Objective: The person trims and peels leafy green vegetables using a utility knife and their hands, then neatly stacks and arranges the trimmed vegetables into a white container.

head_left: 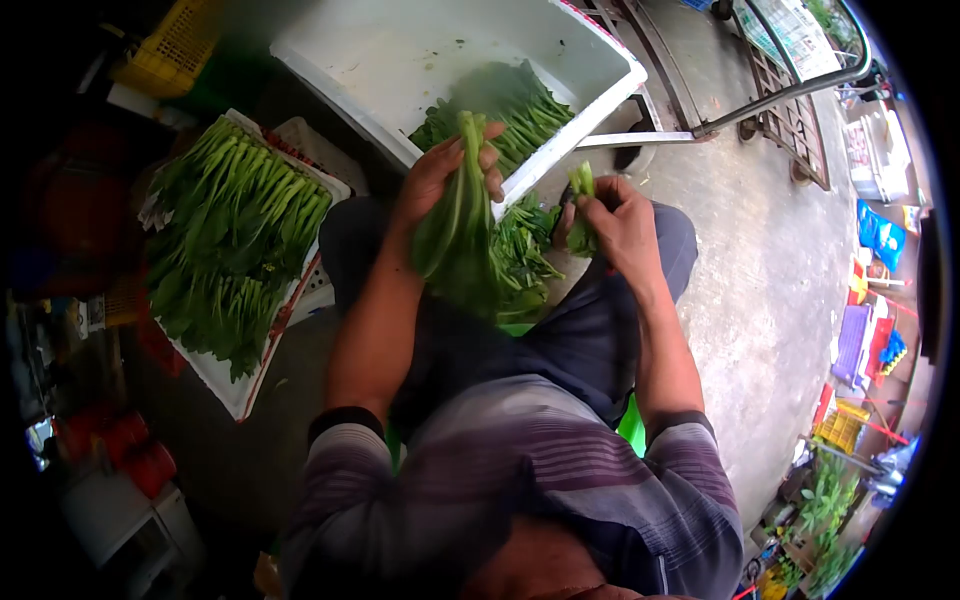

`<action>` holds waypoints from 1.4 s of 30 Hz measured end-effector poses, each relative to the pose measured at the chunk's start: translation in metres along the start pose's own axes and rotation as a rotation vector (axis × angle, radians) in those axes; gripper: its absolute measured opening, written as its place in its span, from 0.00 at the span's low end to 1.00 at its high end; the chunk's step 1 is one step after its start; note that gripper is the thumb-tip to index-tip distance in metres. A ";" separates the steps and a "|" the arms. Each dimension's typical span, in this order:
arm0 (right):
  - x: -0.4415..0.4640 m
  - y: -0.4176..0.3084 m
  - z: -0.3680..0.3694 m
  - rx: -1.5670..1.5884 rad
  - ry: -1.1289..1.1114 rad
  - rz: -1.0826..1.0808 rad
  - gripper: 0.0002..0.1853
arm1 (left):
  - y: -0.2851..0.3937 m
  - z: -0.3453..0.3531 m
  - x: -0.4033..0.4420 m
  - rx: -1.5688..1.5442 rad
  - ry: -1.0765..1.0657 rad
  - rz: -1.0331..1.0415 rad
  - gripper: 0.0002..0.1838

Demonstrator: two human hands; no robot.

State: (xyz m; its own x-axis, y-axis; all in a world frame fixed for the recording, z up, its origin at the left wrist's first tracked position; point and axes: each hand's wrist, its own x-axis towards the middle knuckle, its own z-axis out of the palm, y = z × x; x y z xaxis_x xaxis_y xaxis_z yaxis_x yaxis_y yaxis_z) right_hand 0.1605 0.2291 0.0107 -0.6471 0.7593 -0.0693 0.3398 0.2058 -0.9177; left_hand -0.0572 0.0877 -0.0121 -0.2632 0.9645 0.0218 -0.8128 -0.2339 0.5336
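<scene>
Over the person's lap, near the white foam box point(390, 60), the left hand point(430, 180) is gripping a leafy-greens bunch point(455, 245), its stem ends pointing away from the torso; the right hand point(624, 222), held apart, is pinching a short green sprig point(580, 236).

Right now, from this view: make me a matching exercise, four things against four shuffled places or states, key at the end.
1. Left hand
2. Right hand
3. Box
4. Tray

A. At the person's left, mostly covered by rows of greens
B. Holds a short piece
C. Ahead of the person, leafy pile at its near end
D. Holds long stalks, leaves hanging down

Pairs: 1-D, 2-B, 3-C, 4-A
</scene>
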 end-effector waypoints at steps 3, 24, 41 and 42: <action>-0.013 0.010 0.008 0.090 -0.097 0.122 0.11 | 0.000 -0.004 0.000 -0.110 -0.078 0.005 0.31; -0.045 -0.013 0.036 0.615 -0.455 0.322 0.20 | -0.021 0.010 0.009 0.162 -0.156 -0.087 0.29; -0.065 -0.002 0.030 0.331 -0.288 0.241 0.13 | -0.024 0.044 -0.004 0.537 0.029 -0.136 0.16; -0.069 -0.005 0.021 0.463 -0.347 0.427 0.13 | -0.019 0.049 -0.006 0.583 -0.002 -0.123 0.15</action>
State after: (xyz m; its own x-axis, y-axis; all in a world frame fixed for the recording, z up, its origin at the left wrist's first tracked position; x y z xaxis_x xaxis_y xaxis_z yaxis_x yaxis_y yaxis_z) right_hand 0.1892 0.1629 0.0119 -0.7278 0.4594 -0.5092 0.3371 -0.4070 -0.8489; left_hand -0.0146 0.0920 0.0186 -0.1833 0.9807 -0.0682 -0.4173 -0.0148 0.9086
